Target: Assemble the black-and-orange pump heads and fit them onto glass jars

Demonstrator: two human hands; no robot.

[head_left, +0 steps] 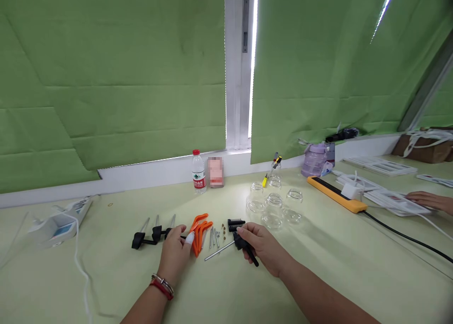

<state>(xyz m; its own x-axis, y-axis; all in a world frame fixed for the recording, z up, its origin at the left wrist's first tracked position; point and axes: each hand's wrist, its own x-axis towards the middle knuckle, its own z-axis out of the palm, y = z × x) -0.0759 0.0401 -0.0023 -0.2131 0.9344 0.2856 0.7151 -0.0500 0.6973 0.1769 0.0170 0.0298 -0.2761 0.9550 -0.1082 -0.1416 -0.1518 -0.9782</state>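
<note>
My right hand (262, 246) is closed round a black plastic handle part (246, 249) with a metal rod (218, 251) sticking out to the left, low over the table. My left hand (174, 252) rests beside a pile of orange plastic pieces (200, 229), its fingers curled and a white-taped fingertip touching them; what it grips, if anything, is unclear. Left of it lie black-handled parts with metal rods (153, 232). Loose metal pins (213, 236), small brass bits and a black comb-like block (235, 223) lie between my hands.
Several clear glass jars (273, 204) stand behind my right hand. A water bottle (198, 172) stands by the wall. An orange power strip (336, 194) with a black cable runs right, where another person's hand (428, 200) rests. A white device with cable (58, 225) lies left.
</note>
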